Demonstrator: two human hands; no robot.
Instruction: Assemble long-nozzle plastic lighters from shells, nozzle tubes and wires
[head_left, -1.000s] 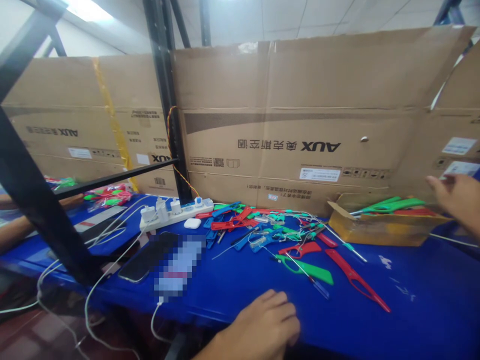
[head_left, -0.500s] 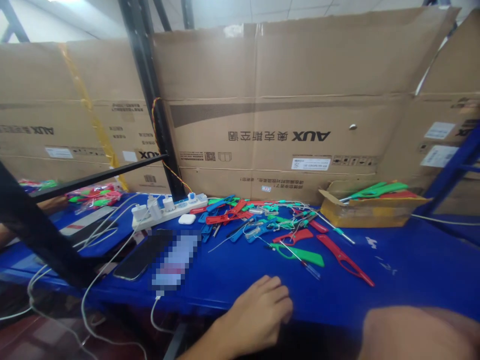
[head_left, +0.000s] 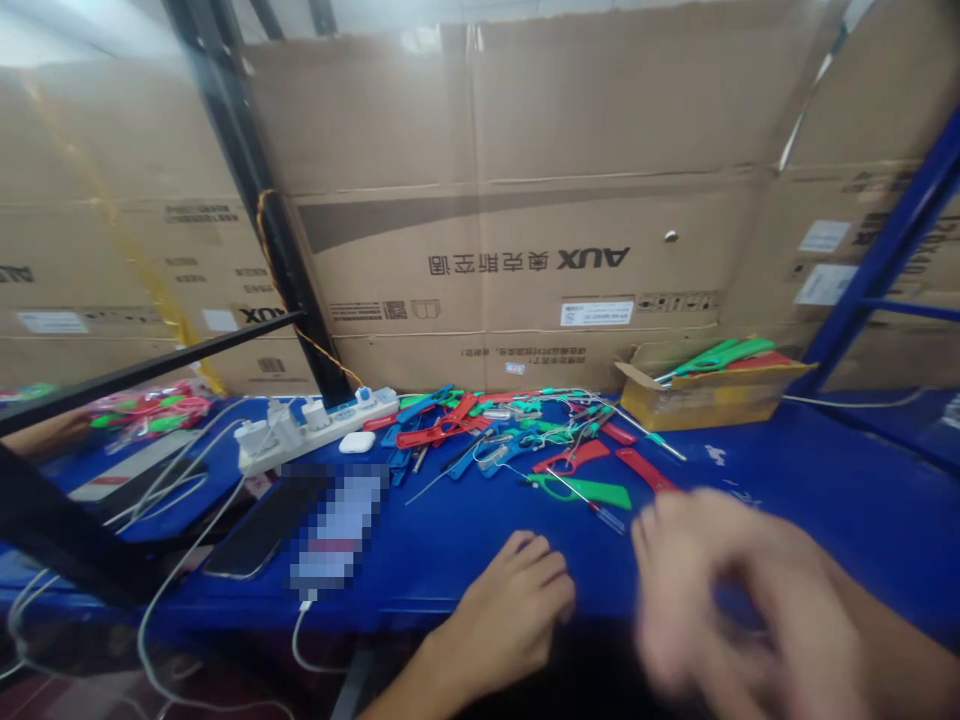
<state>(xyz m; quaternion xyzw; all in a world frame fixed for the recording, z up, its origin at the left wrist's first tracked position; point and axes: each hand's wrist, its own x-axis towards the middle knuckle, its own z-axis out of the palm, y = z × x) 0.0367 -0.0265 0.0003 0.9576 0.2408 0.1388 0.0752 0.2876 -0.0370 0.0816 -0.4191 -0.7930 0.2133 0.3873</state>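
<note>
My left hand (head_left: 514, 615) rests at the front edge of the blue table (head_left: 442, 560), its fingers curled together; whether anything is inside them is hidden. Blurred by motion, my right hand (head_left: 720, 590) is raised over the table edge at the right, near a red lighter handle (head_left: 643, 470) that it partly overlaps. Between and beyond the hands lie a green handle (head_left: 600, 492), a thin metal rod with a clear end (head_left: 609, 518), and a pile of red, blue and green handles (head_left: 450, 425) with thin wires.
A cardboard box (head_left: 701, 405) with green and red lighters stands at the back right. To the left are a white power strip (head_left: 322, 428), a white case (head_left: 357, 442), a dark phone (head_left: 262, 525), a lit phone (head_left: 339, 530) and cables. Another person's arm (head_left: 49, 432) shows far left.
My right hand has come up and inward from the lower right, now partly covering the red handle. The view has shifted a little to the right. My left hand has barely moved.
</note>
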